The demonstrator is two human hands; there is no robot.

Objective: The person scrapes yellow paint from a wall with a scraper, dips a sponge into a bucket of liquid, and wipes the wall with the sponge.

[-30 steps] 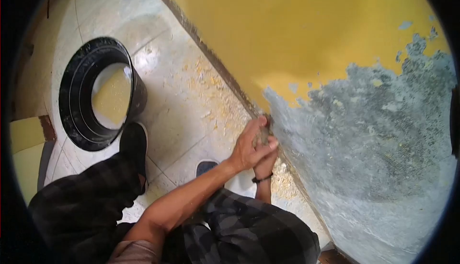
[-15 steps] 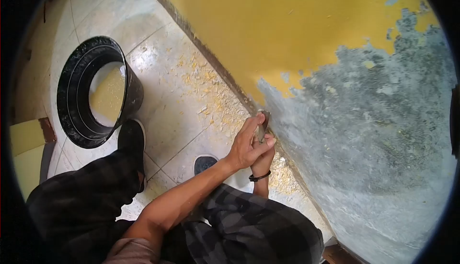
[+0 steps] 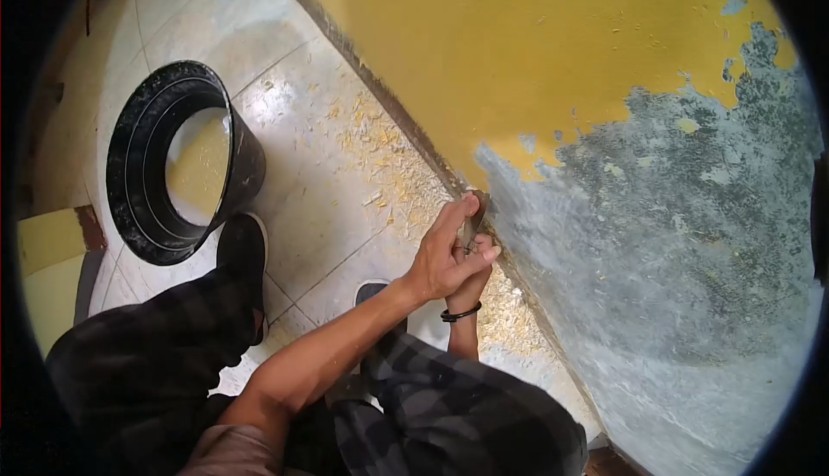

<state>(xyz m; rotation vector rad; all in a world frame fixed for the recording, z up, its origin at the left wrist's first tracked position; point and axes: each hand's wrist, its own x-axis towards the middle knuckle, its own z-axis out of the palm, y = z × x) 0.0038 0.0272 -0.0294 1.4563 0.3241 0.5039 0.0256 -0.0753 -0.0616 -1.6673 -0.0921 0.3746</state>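
My left hand (image 3: 442,256) reaches across from the lower left. Its fingers press against the metal blade of a scraper (image 3: 476,215), and its thumb points right. Just below and partly behind it, my right hand (image 3: 473,284), with a dark bracelet at the wrist, is closed around the scraper's lower end; the handle is mostly hidden. The blade is at the foot of the wall, by the brown strip (image 3: 393,113) along its base. Yellow paint (image 3: 484,53) covers the wall's upper part, while bare grey, patchy plaster (image 3: 656,243) shows lower down.
A black bucket (image 3: 246,170) with cloudy liquid and yellowish bits stands on the tiled floor (image 3: 298,208) at left. Paint flakes (image 3: 380,152) lie scattered along the wall. My shoe (image 3: 242,247) is beside the bucket, and my bent knee (image 3: 484,398) is close to the wall.
The view has shifted slightly, so the wall and bucket appear a little further right. Both hands, still on the scraper, have moved up slightly in view. My second shoe is now more covered.
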